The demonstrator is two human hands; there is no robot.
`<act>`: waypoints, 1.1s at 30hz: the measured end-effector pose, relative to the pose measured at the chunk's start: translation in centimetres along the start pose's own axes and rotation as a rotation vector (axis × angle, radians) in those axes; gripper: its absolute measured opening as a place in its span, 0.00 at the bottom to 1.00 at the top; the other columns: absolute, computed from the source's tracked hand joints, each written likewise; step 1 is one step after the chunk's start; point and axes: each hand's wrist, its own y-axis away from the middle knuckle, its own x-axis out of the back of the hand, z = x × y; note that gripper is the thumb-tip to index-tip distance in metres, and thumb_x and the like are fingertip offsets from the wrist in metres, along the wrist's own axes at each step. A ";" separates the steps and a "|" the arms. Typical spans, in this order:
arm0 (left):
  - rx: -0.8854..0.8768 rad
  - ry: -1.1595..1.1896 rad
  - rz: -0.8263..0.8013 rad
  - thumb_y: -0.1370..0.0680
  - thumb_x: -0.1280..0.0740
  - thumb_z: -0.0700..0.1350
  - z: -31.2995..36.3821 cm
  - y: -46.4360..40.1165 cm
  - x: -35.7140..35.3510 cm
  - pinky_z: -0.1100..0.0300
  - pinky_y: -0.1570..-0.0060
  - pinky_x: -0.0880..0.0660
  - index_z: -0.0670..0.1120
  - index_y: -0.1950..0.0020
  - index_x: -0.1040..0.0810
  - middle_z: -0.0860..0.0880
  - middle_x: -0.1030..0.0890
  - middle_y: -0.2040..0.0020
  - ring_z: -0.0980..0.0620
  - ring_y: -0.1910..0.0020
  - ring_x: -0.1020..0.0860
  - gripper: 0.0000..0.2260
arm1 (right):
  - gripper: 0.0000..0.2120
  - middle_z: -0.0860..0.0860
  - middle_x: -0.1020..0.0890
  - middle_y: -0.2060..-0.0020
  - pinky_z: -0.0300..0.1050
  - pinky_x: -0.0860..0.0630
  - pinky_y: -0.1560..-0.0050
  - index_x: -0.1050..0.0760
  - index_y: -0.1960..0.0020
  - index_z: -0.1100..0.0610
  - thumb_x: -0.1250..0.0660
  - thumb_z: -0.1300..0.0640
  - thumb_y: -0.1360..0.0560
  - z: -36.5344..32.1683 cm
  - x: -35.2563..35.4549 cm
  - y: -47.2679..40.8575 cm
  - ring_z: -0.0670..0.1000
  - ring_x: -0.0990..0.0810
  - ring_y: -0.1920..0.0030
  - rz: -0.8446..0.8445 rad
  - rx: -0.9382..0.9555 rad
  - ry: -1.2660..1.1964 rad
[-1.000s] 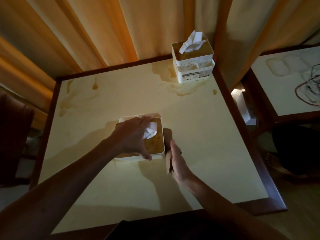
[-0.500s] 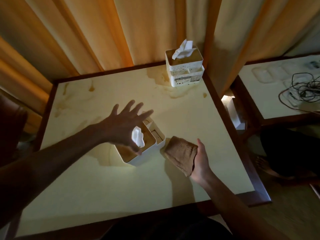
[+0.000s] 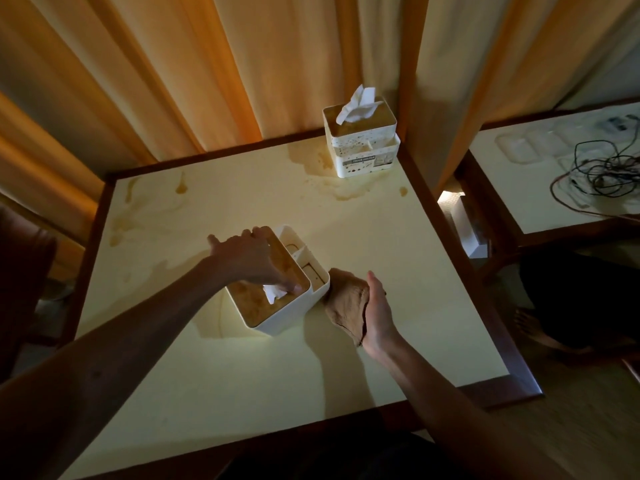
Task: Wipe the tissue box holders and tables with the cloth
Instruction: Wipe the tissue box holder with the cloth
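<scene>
A white tissue box holder [image 3: 294,315] with a brown-stained lid sits turned at an angle in the middle of the cream table [image 3: 398,271]. My left hand [image 3: 247,258] lies across its top, fingers curled over the far edge and thumb near the white tissue [image 3: 273,292]. My right hand [image 3: 379,311] holds a brown cloth [image 3: 346,303] pressed against the holder's right side wall. A second white holder [image 3: 363,147], spattered brown and with a tissue sticking up, stands at the table's far right corner.
Brown spill stains spread around the far holder, along the table's left side and under the near holder. Orange curtains hang behind. A second table [image 3: 540,206] at right carries tangled cables [image 3: 599,174]. A dark chair [image 3: 20,271] stands at left.
My left hand has dropped from hovering with spread fingers onto the near holder's top and grips it. My right hand has brought the cloth up against the holder's right side.
</scene>
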 end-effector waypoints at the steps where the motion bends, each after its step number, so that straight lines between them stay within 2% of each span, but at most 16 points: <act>1: -0.037 -0.006 0.001 0.45 0.33 0.80 -0.3 -0.2 -0.1 0.34 0.29 0.45 0.44 0.21 0.52 0.45 0.39 0.22 0.42 0.26 0.36 0.65 | 0.29 0.57 0.18 0.38 0.48 0.24 0.38 0.24 0.32 0.59 0.53 0.41 0.16 0.2 0.2 0.0 0.55 0.21 0.36 0.012 0.007 0.011; 4: -0.176 0.033 -0.005 0.44 0.31 0.78 -1.8 -0.6 -0.4 0.36 0.28 0.45 0.46 0.21 0.55 0.48 0.43 0.20 0.44 0.24 0.39 0.64 | 0.27 0.55 0.17 0.40 0.49 0.24 0.38 0.23 0.33 0.57 0.49 0.40 0.17 0.9 1.0 0.3 0.52 0.19 0.39 0.025 0.014 0.081; 7: -0.248 0.039 -0.044 0.43 0.32 0.77 -2.7 -0.6 -0.6 0.35 0.26 0.54 0.49 0.20 0.62 0.49 0.54 0.19 0.46 0.21 0.49 0.65 | 0.27 0.54 0.18 0.39 0.51 0.30 0.29 0.27 0.31 0.57 0.48 0.38 0.17 1.8 1.1 1.0 0.50 0.21 0.37 -0.030 0.044 0.217; 10: -0.265 -0.051 -0.029 0.43 0.34 0.79 -2.1 -0.6 -0.8 0.34 0.26 0.57 0.47 0.21 0.67 0.48 0.58 0.19 0.47 0.20 0.53 0.66 | 0.34 0.63 0.26 0.31 0.56 0.36 0.26 0.34 0.27 0.65 0.49 0.38 0.18 2.4 0.1 2.0 0.60 0.29 0.30 -0.111 0.114 0.349; 13: -0.296 -0.137 0.042 0.45 0.36 0.81 -1.2 -0.6 -1.0 0.33 0.27 0.56 0.44 0.22 0.67 0.46 0.55 0.19 0.48 0.21 0.50 0.69 | 0.35 0.45 0.41 0.23 0.43 0.46 0.23 0.50 0.19 0.51 0.52 0.34 0.20 2.9 -0.8 2.5 0.42 0.44 0.24 -0.209 0.184 0.485; 15: -0.319 -0.180 0.065 0.46 0.37 0.82 -1.0 -0.7 -1.1 0.33 0.27 0.56 0.43 0.22 0.65 0.46 0.54 0.20 0.48 0.21 0.49 0.69 | 0.35 0.43 0.38 0.24 0.40 0.45 0.24 0.47 0.20 0.48 0.53 0.30 0.21 3.0 -0.7 2.1 0.37 0.41 0.26 -0.211 0.205 0.534; 17: -0.346 -0.205 0.072 0.45 0.36 0.82 -0.9 -0.8 -1.0 0.34 0.27 0.56 0.42 0.22 0.64 0.46 0.53 0.20 0.49 0.21 0.49 0.69 | 0.33 0.39 0.31 0.32 0.32 0.39 0.32 0.40 0.25 0.44 0.52 0.28 0.23 2.4 -0.9 1.4 0.28 0.33 0.37 -0.237 0.212 0.525; 19: -0.369 -0.210 0.079 0.45 0.36 0.81 -0.8 -0.9 -1.0 0.35 0.26 0.56 0.42 0.22 0.63 0.47 0.53 0.20 0.49 0.22 0.48 0.69 | 0.29 0.33 0.36 0.30 0.26 0.42 0.33 0.45 0.21 0.46 0.54 0.34 0.18 1.3 -1.7 -0.1 0.21 0.37 0.38 -0.276 0.234 0.539; 20: -0.377 -0.210 0.081 0.45 0.35 0.81 -0.8 -0.9 -1.0 0.35 0.26 0.56 0.42 0.21 0.63 0.47 0.53 0.20 0.49 0.22 0.48 0.69 | 0.29 0.32 0.38 0.27 0.28 0.44 0.29 0.48 0.20 0.44 0.54 0.35 0.17 0.6 -2.3 -1.2 0.23 0.40 0.34 -0.291 0.248 0.561; 21: -0.381 -0.211 0.081 0.45 0.35 0.81 -0.7 -0.9 -0.9 0.36 0.26 0.56 0.42 0.21 0.62 0.47 0.53 0.20 0.49 0.22 0.49 0.68 | 0.29 0.36 0.38 0.24 0.37 0.44 0.24 0.46 0.20 0.41 0.54 0.33 0.19 -0.1 -2.9 -2.3 0.29 0.40 0.29 -0.301 0.253 0.571; 23: -0.387 -0.212 0.085 0.45 0.35 0.81 -0.7 -1.0 -0.9 0.37 0.26 0.56 0.42 0.21 0.62 0.47 0.52 0.21 0.49 0.22 0.49 0.69 | 0.26 0.48 0.28 0.27 0.52 0.36 0.25 0.33 0.28 0.35 0.53 0.29 0.21 -0.8 -3.8 -4.6 0.44 0.30 0.28 -0.326 0.262 0.564; 26: -0.394 -0.215 0.109 0.47 0.37 0.82 -0.9 -1.2 -1.0 0.38 0.26 0.54 0.42 0.22 0.60 0.48 0.48 0.22 0.49 0.23 0.45 0.69 | 0.24 0.51 0.17 0.43 0.53 0.25 0.37 0.23 0.41 0.39 0.53 0.31 0.20 -1.1 -4.0 -6.0 0.48 0.19 0.42 -0.309 0.254 0.551; 28: -0.404 -0.230 0.132 0.48 0.39 0.83 -0.9 -1.4 -1.2 0.38 0.26 0.52 0.43 0.22 0.59 0.49 0.47 0.23 0.50 0.24 0.43 0.69 | 0.24 0.46 0.17 0.45 0.54 0.24 0.38 0.25 0.36 0.43 0.52 0.33 0.19 -0.7 -3.8 -4.9 0.48 0.20 0.41 -0.269 0.261 0.528; 29: -0.409 -0.229 0.142 0.49 0.39 0.83 -1.0 -1.6 -1.2 0.38 0.26 0.52 0.43 0.22 0.58 0.49 0.46 0.23 0.50 0.25 0.42 0.68 | 0.23 0.41 0.18 0.44 0.49 0.25 0.37 0.29 0.32 0.44 0.52 0.36 0.17 -0.4 -3.6 -4.1 0.46 0.21 0.39 -0.270 0.255 0.508; 31: -0.420 -0.220 0.158 0.49 0.40 0.83 -1.0 -1.5 -1.3 0.38 0.26 0.51 0.43 0.22 0.57 0.49 0.44 0.24 0.50 0.25 0.41 0.68 | 0.20 0.28 0.23 0.41 0.32 0.31 0.37 0.38 0.26 0.40 0.53 0.41 0.16 0.3 -3.0 -1.7 0.34 0.28 0.34 -0.272 0.222 0.491; 33: -0.426 -0.208 0.163 0.49 0.39 0.83 -1.0 -1.6 -1.3 0.38 0.26 0.51 0.43 0.23 0.56 0.49 0.44 0.25 0.50 0.26 0.41 0.68 | 0.23 0.24 0.25 0.48 0.19 0.35 0.47 0.37 0.33 0.38 0.47 0.30 0.25 1.5 -1.8 0.3 0.25 0.31 0.41 -0.287 0.283 0.499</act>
